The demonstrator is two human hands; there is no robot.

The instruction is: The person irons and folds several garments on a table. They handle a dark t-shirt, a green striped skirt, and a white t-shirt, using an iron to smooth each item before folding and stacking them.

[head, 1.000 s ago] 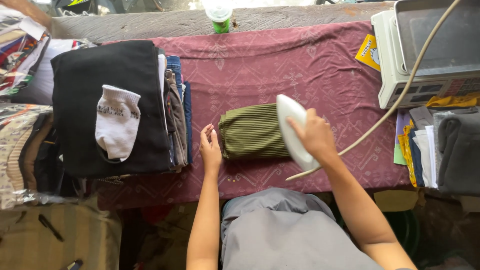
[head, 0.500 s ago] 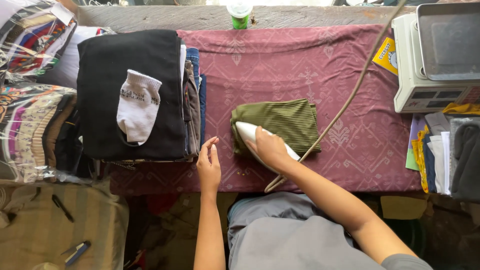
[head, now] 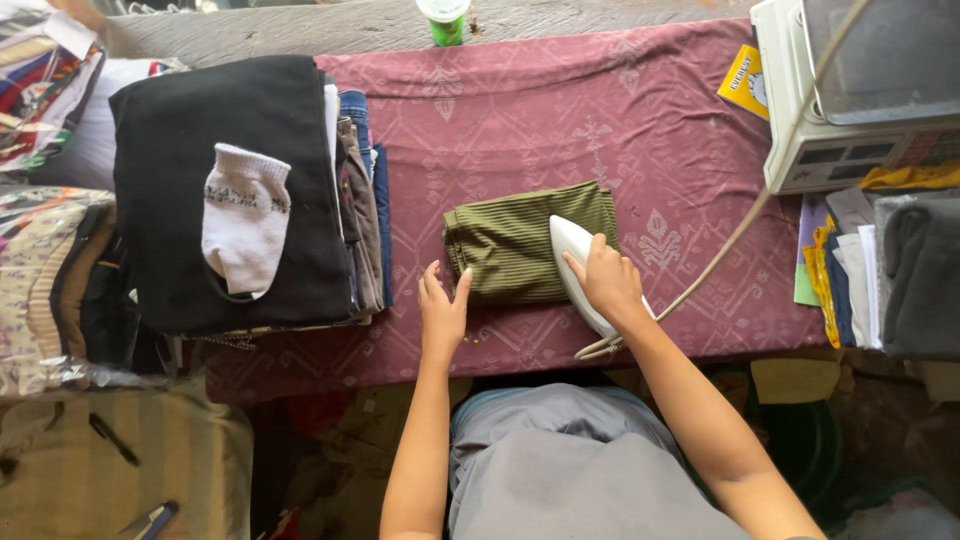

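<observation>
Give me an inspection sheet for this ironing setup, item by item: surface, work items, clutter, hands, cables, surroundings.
Surface: maroon patterned cloth over the board.
Work items: white iron resting on the folded olive striped garment.
Clutter: stack of folded clothes with a white sock on top; yellow card; green bottle.
Hands: left hand flat at the garment's left edge; right hand gripping the iron.
Cables: iron cord running up to the right, across the white appliance.
Surroundings: more folded fabric to the right; bagged cloth to the left.
</observation>
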